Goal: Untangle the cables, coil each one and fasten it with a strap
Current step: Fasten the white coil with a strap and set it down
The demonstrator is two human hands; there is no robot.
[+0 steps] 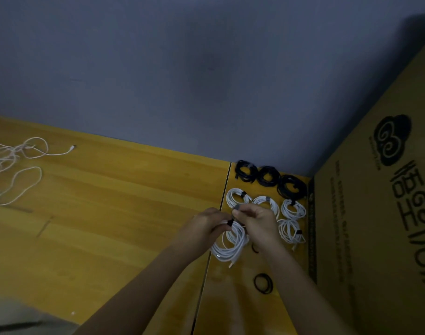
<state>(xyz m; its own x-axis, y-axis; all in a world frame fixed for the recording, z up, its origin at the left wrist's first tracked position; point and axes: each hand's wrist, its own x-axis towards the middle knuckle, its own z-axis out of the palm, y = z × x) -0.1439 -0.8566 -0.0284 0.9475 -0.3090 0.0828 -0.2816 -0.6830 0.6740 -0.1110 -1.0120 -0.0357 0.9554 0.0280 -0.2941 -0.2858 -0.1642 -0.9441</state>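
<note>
L hand [208, 224] & R hand [257, 220] grip white coil [232, 245], pinching strap [230, 223]; loose cable [18, 165] at 9 o'clock on tabletop [110, 201].

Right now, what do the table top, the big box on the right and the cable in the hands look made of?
Table top: wood or wood-look laminate, glossy, with visible grain and sheen. Box: brown corrugated cardboard, matte, printed black. Held white cable: likely smooth plastic-sheathed; too blurred to be sure.

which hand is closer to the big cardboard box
Right. The right hand works at the white coil with only finished coils between it and the cardboard box; the left hand is farther off, left of the table seam.
</note>
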